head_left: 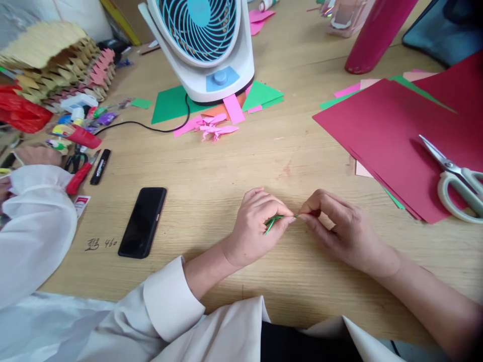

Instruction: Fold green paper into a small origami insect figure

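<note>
Near the middle of the table, my left hand [258, 226] is closed, its thumb and fingers pinching a small folded piece of green paper [272, 220]. Thin green strips of the piece stick out below the fingers; the rest is hidden in the hand. My right hand [335, 229] faces it from the right, thumb and forefinger pinched on the tip of the same green piece. The fingertips of both hands almost meet. Several small folded pink paper figures [217, 130] lie farther back, before the fan.
A white fan [188, 80] stands at the back on green paper. Right lie red sheets [388, 151] with scissors [451, 171] on top. A phone [142, 221] lies left, near another person's sleeve [35, 221], a marker [100, 167] and a red-handled cutter [81, 176].
</note>
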Demonstrator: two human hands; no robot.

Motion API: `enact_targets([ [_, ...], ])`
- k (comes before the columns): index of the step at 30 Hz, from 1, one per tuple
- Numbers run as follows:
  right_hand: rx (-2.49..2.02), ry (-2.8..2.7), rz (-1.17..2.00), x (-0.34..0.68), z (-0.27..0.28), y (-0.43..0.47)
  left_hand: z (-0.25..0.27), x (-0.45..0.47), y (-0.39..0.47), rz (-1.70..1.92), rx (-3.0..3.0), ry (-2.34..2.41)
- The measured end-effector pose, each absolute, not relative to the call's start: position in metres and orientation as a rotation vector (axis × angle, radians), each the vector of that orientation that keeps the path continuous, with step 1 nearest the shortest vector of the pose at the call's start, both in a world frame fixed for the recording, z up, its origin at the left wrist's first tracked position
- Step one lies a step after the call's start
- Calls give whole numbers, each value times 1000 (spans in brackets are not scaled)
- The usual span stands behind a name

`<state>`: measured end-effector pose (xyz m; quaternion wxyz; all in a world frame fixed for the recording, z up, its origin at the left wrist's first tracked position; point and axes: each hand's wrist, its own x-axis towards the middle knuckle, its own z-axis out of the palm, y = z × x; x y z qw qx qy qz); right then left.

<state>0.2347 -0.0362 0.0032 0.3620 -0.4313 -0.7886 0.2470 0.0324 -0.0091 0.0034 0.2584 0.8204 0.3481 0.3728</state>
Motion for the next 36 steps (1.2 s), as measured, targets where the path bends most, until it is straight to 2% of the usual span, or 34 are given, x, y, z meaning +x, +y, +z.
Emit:
enact_targets([
  [5, -1188, -1907, 665, 236, 4, -35, 4, 33, -9, 1066, 2088, 963],
  [12, -1131, -2011, 877, 226, 3, -34, 3, 34, -10, 1147, 1915, 907],
  [22, -1157, -2020, 800, 218, -4, -32, 3, 36, -10, 1083, 1807, 911],
  [28, -1173, -1861, 885, 222, 3, -34, 5, 35, -12, 1072, 1755, 953],
  [36, -1097, -1868, 790, 225, 7, -37, 2, 33, -14, 1069, 1789, 1057],
])
